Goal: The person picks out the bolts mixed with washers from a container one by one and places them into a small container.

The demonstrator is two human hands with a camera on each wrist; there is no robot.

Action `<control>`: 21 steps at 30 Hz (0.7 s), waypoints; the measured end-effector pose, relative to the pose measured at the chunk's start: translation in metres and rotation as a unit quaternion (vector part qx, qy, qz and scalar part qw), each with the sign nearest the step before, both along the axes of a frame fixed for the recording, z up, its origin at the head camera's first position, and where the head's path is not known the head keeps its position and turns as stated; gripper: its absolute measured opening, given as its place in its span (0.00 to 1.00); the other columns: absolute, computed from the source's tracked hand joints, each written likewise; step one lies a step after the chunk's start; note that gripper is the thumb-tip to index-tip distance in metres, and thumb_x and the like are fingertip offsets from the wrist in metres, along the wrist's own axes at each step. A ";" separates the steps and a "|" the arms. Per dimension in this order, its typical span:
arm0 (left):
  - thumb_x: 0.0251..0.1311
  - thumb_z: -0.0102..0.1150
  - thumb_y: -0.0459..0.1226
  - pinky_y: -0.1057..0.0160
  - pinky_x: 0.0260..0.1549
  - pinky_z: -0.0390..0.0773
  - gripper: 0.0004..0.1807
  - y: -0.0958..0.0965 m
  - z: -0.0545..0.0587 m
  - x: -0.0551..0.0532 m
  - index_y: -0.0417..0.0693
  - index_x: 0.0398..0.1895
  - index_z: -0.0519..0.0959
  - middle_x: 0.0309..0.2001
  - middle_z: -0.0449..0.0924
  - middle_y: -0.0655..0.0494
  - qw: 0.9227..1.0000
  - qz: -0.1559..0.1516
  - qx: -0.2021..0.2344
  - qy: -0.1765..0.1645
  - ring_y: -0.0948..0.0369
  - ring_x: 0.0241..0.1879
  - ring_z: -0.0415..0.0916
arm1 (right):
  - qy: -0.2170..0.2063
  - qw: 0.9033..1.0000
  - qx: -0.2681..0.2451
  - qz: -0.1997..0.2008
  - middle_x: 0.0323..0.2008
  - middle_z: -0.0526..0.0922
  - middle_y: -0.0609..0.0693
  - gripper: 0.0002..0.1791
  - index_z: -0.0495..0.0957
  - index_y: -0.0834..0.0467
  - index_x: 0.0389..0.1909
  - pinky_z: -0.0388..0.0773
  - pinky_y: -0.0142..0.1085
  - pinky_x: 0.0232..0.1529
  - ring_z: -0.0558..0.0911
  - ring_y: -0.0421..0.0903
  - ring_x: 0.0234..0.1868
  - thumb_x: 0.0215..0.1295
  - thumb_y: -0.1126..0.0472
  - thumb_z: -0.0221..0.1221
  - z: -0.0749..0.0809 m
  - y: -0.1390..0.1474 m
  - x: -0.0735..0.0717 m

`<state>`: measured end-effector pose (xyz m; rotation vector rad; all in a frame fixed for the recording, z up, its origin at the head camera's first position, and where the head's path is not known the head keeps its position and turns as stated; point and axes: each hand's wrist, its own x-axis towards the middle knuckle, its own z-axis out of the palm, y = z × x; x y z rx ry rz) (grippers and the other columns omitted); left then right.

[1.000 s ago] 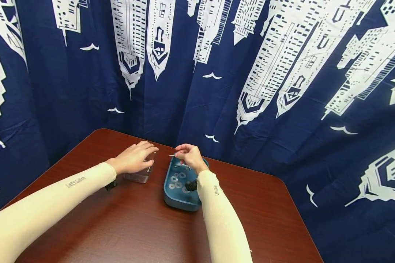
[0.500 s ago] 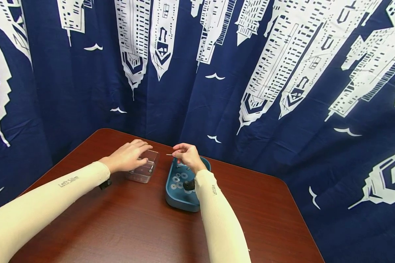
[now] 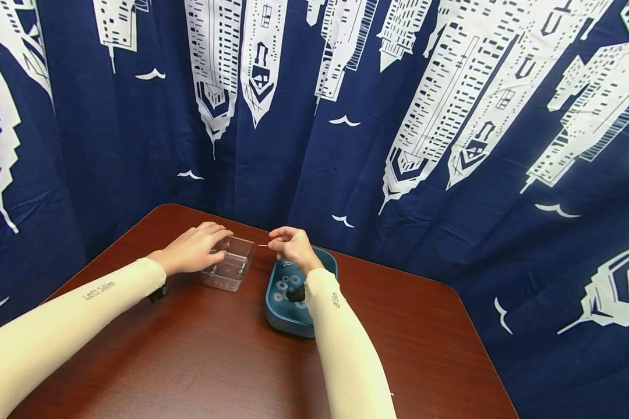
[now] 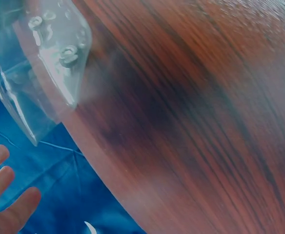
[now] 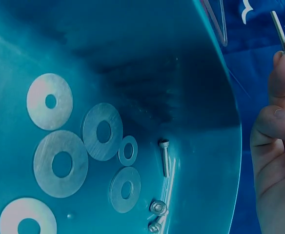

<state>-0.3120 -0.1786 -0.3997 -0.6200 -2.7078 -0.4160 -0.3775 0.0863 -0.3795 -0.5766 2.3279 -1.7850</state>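
My right hand point(image 3: 293, 249) pinches a thin metal screw point(image 3: 263, 245) between thumb and fingertips, above the far left end of a blue tray. Its threaded shank point(image 5: 278, 27) sticks out past the fingertips in the right wrist view; the head is hidden in the grip. The screw points left at a clear plastic box point(image 3: 222, 284) with a few small screws inside. Over the left side of that box lies my left hand point(image 3: 193, 249), fingers extended and nothing held in them. The left wrist view shows these fingers point(image 4: 23, 207) apart from the box wall.
In the blue tray point(image 3: 288, 327) lie several flat washers point(image 5: 60, 163) of different sizes, and several socket-head screws point(image 5: 165, 158) rest along its side. The box and tray stand side by side on a brown wooden table point(image 3: 199, 349). A printed blue curtain point(image 3: 272, 174) hangs behind.
My right hand has moved left with the screw, up to the box's right edge. My left hand has drawn back leftward, uncovering more of the box.
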 end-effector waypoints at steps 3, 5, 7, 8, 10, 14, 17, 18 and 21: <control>0.63 0.62 0.42 0.38 0.60 0.71 0.28 -0.003 -0.001 0.000 0.42 0.65 0.75 0.61 0.77 0.44 1.000 0.001 -0.002 0.003 0.46 0.65 0.68 | 0.000 1.000 0.002 0.003 0.26 0.85 0.47 0.10 0.82 0.65 0.43 0.69 0.29 0.18 0.75 0.44 0.17 0.60 0.73 0.65 -0.001 -0.002 -0.002; 0.62 0.62 0.42 0.38 0.59 0.71 0.27 -0.005 -0.002 0.000 0.42 0.64 0.75 0.60 0.78 0.44 1.000 -0.001 -0.003 0.004 0.46 0.64 0.68 | 0.002 1.000 0.006 0.003 0.26 0.85 0.47 0.10 0.82 0.65 0.43 0.67 0.29 0.17 0.76 0.44 0.17 0.60 0.73 0.65 -0.002 -0.003 -0.002; 0.62 0.62 0.42 0.39 0.59 0.72 0.27 -0.006 -0.003 0.000 0.42 0.64 0.76 0.59 0.78 0.44 1.000 -0.004 -0.002 0.004 0.46 0.64 0.68 | 0.003 1.000 0.007 0.003 0.25 0.85 0.46 0.10 0.82 0.65 0.42 0.67 0.30 0.17 0.76 0.44 0.17 0.60 0.73 0.65 -0.002 -0.004 -0.002; 0.62 0.62 0.42 0.39 0.58 0.72 0.27 -0.007 -0.003 0.001 0.42 0.64 0.76 0.59 0.78 0.45 1.000 -0.005 -0.002 0.004 0.46 0.64 0.69 | 0.004 1.000 0.007 0.004 0.25 0.85 0.46 0.10 0.82 0.65 0.42 0.67 0.30 0.17 0.76 0.44 0.17 0.60 0.73 0.65 -0.002 -0.004 -0.002; 0.62 0.63 0.42 0.39 0.58 0.72 0.27 -0.008 -0.003 0.002 0.42 0.64 0.76 0.59 0.78 0.44 1.000 -0.006 0.000 0.003 0.46 0.63 0.69 | 0.005 1.000 0.008 0.005 0.25 0.84 0.45 0.10 0.82 0.65 0.42 0.68 0.31 0.18 0.75 0.44 0.17 0.60 0.73 0.65 -0.002 -0.006 -0.002; 0.61 0.64 0.42 0.39 0.57 0.73 0.27 -0.011 -0.005 0.003 0.42 0.63 0.76 0.58 0.79 0.45 1.000 -0.006 0.003 0.008 0.46 0.63 0.70 | 0.003 1.000 0.012 0.010 0.25 0.84 0.45 0.09 0.82 0.64 0.43 0.70 0.32 0.20 0.74 0.43 0.17 0.61 0.72 0.64 -0.001 -0.010 -0.002; 0.61 0.63 0.42 0.39 0.57 0.73 0.27 -0.013 -0.006 0.003 0.42 0.63 0.76 0.58 0.79 0.45 1.000 -0.005 0.002 0.009 0.46 0.63 0.70 | -0.003 1.000 0.011 0.010 0.27 0.85 0.47 0.10 0.82 0.64 0.43 0.73 0.33 0.22 0.74 0.43 0.17 0.61 0.73 0.64 -0.001 -0.014 -0.001; 0.61 0.63 0.42 0.39 0.58 0.72 0.27 -0.013 -0.007 0.002 0.42 0.63 0.76 0.58 0.79 0.45 1.000 -0.004 0.002 0.008 0.46 0.63 0.70 | -0.004 1.000 0.010 0.010 0.27 0.85 0.48 0.10 0.82 0.64 0.43 0.74 0.32 0.22 0.74 0.43 0.18 0.61 0.73 0.64 -0.001 -0.015 -0.001; 0.62 0.62 0.42 0.38 0.59 0.72 0.28 -0.015 -0.008 0.002 0.42 0.64 0.76 0.60 0.78 0.45 1.000 -0.001 0.003 0.002 0.46 0.64 0.69 | -0.010 1.000 0.005 0.010 0.29 0.86 0.51 0.10 0.82 0.65 0.43 0.76 0.32 0.23 0.74 0.43 0.19 0.60 0.74 0.64 -0.001 -0.019 -0.001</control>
